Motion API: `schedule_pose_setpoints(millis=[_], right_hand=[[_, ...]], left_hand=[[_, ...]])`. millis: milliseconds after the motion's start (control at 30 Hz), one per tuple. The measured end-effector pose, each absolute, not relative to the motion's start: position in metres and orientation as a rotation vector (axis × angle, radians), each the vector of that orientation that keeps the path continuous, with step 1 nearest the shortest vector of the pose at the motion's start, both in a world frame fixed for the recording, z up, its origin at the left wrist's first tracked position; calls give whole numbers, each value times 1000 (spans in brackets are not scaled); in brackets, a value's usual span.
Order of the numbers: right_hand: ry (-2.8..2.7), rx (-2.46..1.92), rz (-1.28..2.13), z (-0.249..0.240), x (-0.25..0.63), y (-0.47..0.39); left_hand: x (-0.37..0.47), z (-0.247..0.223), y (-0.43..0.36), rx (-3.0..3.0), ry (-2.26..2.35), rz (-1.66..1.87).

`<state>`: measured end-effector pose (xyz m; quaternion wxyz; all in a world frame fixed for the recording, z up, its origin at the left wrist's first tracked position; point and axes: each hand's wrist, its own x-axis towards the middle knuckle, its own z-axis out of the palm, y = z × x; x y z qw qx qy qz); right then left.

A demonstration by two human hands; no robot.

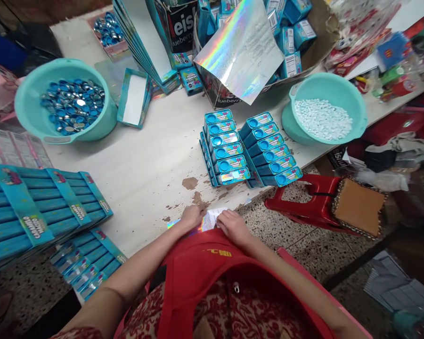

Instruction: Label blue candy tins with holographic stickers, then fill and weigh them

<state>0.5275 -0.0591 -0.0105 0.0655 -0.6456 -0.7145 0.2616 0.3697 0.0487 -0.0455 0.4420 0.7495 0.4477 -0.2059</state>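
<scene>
At the table's near edge, in front of the red apron (201,263), my left hand (193,217) grips one side of a small sheet with a shiny rainbow part and a white part (211,219), which looks like a sticker sheet. My right hand (235,226) has its fingers curled on the other side of the same sheet. Beyond my hands stand blue boxes with round recesses on top, in a left group (229,150) and a right group (277,157). A shiny piece lies across the nearest left box.
A teal tub of blue metallic caps (23,101) stands left, another of white pellets (360,110) right. A large holographic sheet (242,52) rests over a carton (215,89) of blue boxes. Packed display trays (31,207) stand at left. A red stool (304,202) is beside the table.
</scene>
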Motion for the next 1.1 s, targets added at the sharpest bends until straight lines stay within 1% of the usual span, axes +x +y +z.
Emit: schedule_pose_setpoints(millis=[100, 200, 233, 300, 400, 567, 667, 767, 967, 1100], right_hand=[[-1905, -1986, 990, 29, 540, -54], [-1636, -1959, 1147, 71, 550, -47], [-1573, -1928, 1190, 83, 553, -44], [-1475, -1882, 1226, 101, 556, -37], [-1373, -1928, 1110, 115, 560, -21], [-1403, -2007, 702, 116, 567, 22], [-1435, -2043, 545, 111, 573, 49], [-1438, -2106, 478, 99, 579, 69], [-1300, -2099, 460, 71, 584, 78], [-1076, -2033, 531, 65, 584, 73]], left_hand=[[370, -22, 51, 1856, 1092, -313], [373, 14, 51, 1722, 858, 28], [374, 25, 51, 1669, 763, 84], [379, 46, 52, 1584, 667, 81], [386, 67, 62, 1507, 710, 41], [396, 89, 103, 1541, 784, 202], [403, 90, 127, 1492, 788, 279], [413, 77, 140, 1463, 791, 307], [431, 41, 139, 1256, 841, 392], [434, 28, 131, 1369, 1110, 348]])
